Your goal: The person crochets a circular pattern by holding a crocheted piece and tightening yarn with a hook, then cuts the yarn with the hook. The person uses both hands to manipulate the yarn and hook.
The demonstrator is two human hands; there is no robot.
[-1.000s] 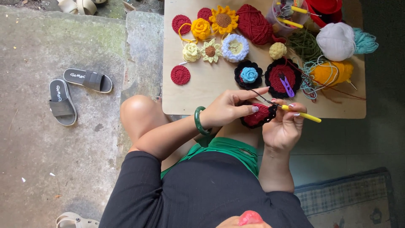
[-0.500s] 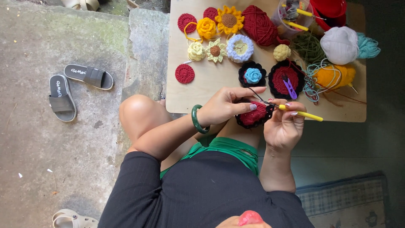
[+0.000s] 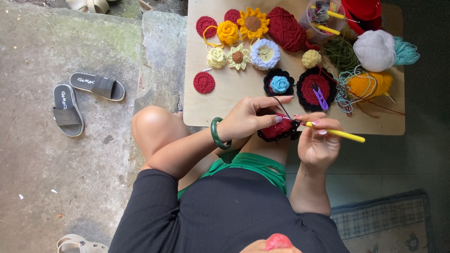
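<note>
Red and black crocheted piece is pinched in the left hand just over the bench edge, and the right hand closed on the yellow crochet hook should, I think, keep the black yarn taut and make small stitches.

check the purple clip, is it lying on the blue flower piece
No, the purple clip lies on the red and black round piece, beside the blue flower piece.
</note>
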